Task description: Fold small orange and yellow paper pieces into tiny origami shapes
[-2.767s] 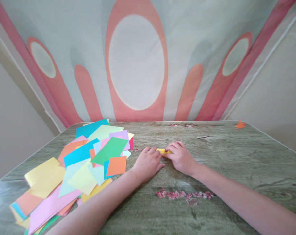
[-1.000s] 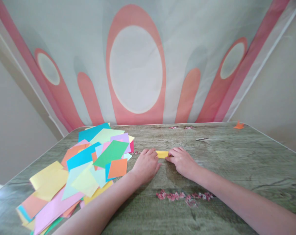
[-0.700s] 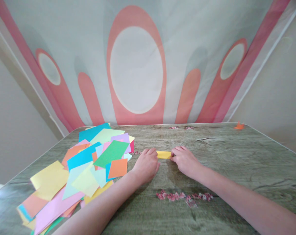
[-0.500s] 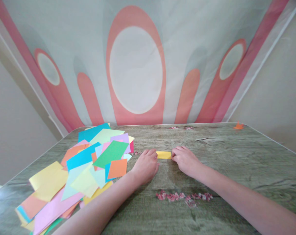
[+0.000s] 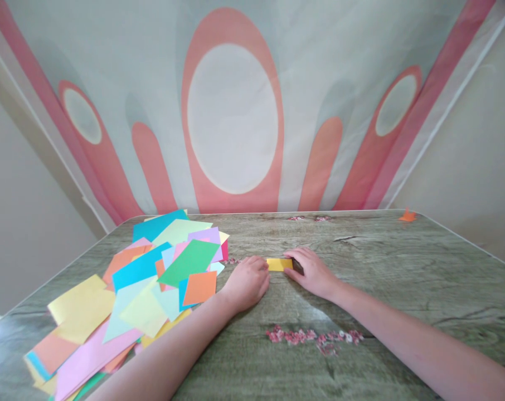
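A narrow yellow strip of folded paper (image 5: 276,264) lies flat on the wood-patterned table (image 5: 386,289). At its left end, my left hand (image 5: 248,280) is closed, with curled fingertips holding that end down. My right hand (image 5: 314,274) is around the right end, thumb and fingers spread apart. Its forefinger lies near the strip's far edge and its thumb near the close edge; whether they press on the paper is hard to tell.
Many loose coloured paper sheets (image 5: 189,262) overlap on the table's left side, close to my left forearm. A small orange folded paper piece (image 5: 407,215) stands at the far right corner. Behind the table hangs a grey and pink printed sheet (image 5: 231,203).
My right hand has loosened from a pinch at the strip's right end, and its thumb and fingers have spread apart. My left hand has stayed nearly still.
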{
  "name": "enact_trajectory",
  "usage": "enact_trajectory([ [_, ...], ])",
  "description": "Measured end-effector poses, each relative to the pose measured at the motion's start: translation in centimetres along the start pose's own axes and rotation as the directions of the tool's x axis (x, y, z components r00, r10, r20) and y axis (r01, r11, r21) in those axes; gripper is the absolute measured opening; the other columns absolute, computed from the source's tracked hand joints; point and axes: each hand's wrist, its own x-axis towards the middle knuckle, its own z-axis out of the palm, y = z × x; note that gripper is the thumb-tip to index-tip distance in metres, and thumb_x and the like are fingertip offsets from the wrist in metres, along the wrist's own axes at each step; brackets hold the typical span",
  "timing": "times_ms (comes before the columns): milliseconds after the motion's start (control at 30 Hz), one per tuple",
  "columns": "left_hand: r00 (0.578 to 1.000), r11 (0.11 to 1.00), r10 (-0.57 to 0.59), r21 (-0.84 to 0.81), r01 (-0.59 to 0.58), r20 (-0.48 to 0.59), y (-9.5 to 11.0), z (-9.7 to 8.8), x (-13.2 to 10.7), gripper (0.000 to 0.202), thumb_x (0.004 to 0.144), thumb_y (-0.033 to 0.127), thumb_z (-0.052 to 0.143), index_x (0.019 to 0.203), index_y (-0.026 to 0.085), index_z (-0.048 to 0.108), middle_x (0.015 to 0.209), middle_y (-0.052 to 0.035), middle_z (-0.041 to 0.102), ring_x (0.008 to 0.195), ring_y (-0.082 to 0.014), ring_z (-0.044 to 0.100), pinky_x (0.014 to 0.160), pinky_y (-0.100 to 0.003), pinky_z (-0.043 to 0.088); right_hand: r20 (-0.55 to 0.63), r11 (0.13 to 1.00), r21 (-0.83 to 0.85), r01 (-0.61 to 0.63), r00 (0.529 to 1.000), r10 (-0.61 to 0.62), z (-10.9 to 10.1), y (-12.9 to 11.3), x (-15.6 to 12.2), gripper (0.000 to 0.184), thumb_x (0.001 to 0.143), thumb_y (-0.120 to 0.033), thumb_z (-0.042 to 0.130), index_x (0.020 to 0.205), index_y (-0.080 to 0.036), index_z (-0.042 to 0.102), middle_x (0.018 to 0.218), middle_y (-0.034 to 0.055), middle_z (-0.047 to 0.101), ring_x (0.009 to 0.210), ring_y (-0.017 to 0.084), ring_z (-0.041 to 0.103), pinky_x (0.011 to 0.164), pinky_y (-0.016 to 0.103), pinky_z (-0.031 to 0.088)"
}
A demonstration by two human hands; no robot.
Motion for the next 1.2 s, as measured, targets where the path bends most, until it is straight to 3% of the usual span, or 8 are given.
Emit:
enact_trajectory([
  [300, 0.996, 0.991, -0.025, -0.134, 0.013, -0.083, -1.0, 1.0, -0.1, 0.021, 0.085, 0.023, 0.044, 0.088, 0.018, 0.064, 0.095, -0.0050, 0.062, 0.092, -0.0186, 0.054, 0.084, -0.034, 0.042, -0.050, 0.994, 0.109, -0.009, 0.999, 0.014, 0.1, -0.3, 0.0, 0.031, 0.074, -0.021, 0.061, 0.105, -0.019, 0.054, 0.096, 0.0055, 0.057, 0.091, 0.020, 0.051, 0.082, 0.034, 0.040],
  [467, 0.993, 0.983, -0.058, -0.178, 0.039, -0.104, -0.9, 0.8, -0.1, 0.018, 0.083, 0.023, 0.049, 0.098, 0.019, 0.059, 0.099, -0.0044, 0.060, 0.093, -0.0189, 0.054, 0.082, -0.033, 0.043, -0.067, 0.985, 0.170, -0.013, 0.997, 0.024, -0.2, -1.0, -0.1, 0.032, 0.072, -0.014, 0.059, 0.103, -0.022, 0.055, 0.084, 0.0022, 0.054, 0.081, 0.018, 0.052, 0.076, 0.031, 0.042],
  [600, 0.989, 0.977, -0.097, -0.198, 0.074, -0.109, -0.6, 0.6, -0.1, 0.024, 0.081, 0.023, 0.051, 0.105, 0.019, 0.053, 0.102, -0.0049, 0.057, 0.094, -0.0191, 0.054, 0.082, -0.033, 0.044, -0.069, 0.974, 0.226, -0.009, 0.997, 0.025, -0.2, -1.5, -0.2, 0.027, 0.075, -0.012, 0.056, 0.100, -0.021, 0.056, 0.078, 0.0012, 0.054, 0.075, 0.016, 0.051, 0.072, 0.030, 0.042],
  [767, 0.970, 0.962, -0.178, -0.238, 0.136, -0.165, -0.2, 0.1, -0.2, 0.044, 0.079, 0.026, 0.054, 0.121, 0.022, 0.040, 0.117, -0.0066, 0.047, 0.103, -0.0202, 0.051, 0.084, -0.033, 0.047, -0.090, 0.967, 0.255, -0.022, 0.995, 0.046, -0.2, -2.1, -0.3, 0.025, 0.076, -0.014, 0.057, 0.100, -0.020, 0.057, 0.080, 0.0029, 0.057, 0.076, 0.017, 0.051, 0.072, 0.032, 0.043],
  [933, 0.984, 0.951, -0.108, -0.303, 0.061, -0.141, 0.3, 0.0, -0.2, 0.036, 0.081, 0.024, 0.051, 0.116, 0.024, 0.043, 0.115, -0.0047, 0.048, 0.100, -0.0182, 0.053, 0.080, -0.029, 0.049, -0.104, 0.974, 0.220, 0.048, 0.994, -0.026, -0.3, -2.6, -0.4, 0.017, 0.078, -0.018, 0.058, 0.095, -0.019, 0.059, 0.083, 0.0048, 0.060, 0.081, 0.019, 0.052, 0.075, 0.033, 0.042],
  [1100, 0.991, 0.925, -0.026, -0.379, -0.025, -0.128, 0.8, 0.2, -0.2, 0.034, 0.084, 0.019, 0.046, 0.117, 0.024, 0.043, 0.112, -0.0044, 0.052, 0.100, -0.0161, 0.053, 0.085, -0.029, 0.046, -0.106, 0.979, 0.165, 0.122, 0.989, -0.105, -0.4, -2.8, -0.3, 0.009, 0.082, -0.025, 0.056, 0.088, -0.019, 0.059, 0.080, 0.0039, 0.062, 0.080, 0.018, 0.053, 0.076, 0.033, 0.040],
  [1200, 0.993, 0.917, -0.034, -0.398, -0.014, -0.113, 0.8, 0.3, -0.1, 0.035, 0.084, 0.018, 0.047, 0.118, 0.023, 0.043, 0.106, -0.0038, 0.054, 0.097, -0.0158, 0.053, 0.083, -0.028, 0.045, -0.104, 0.979, 0.148, 0.137, 0.987, -0.122, -0.5, -3.0, -0.3, 0.008, 0.084, -0.025, 0.053, 0.085, -0.019, 0.059, 0.076, 0.0030, 0.062, 0.076, 0.017, 0.054, 0.075, 0.032, 0.039],
])
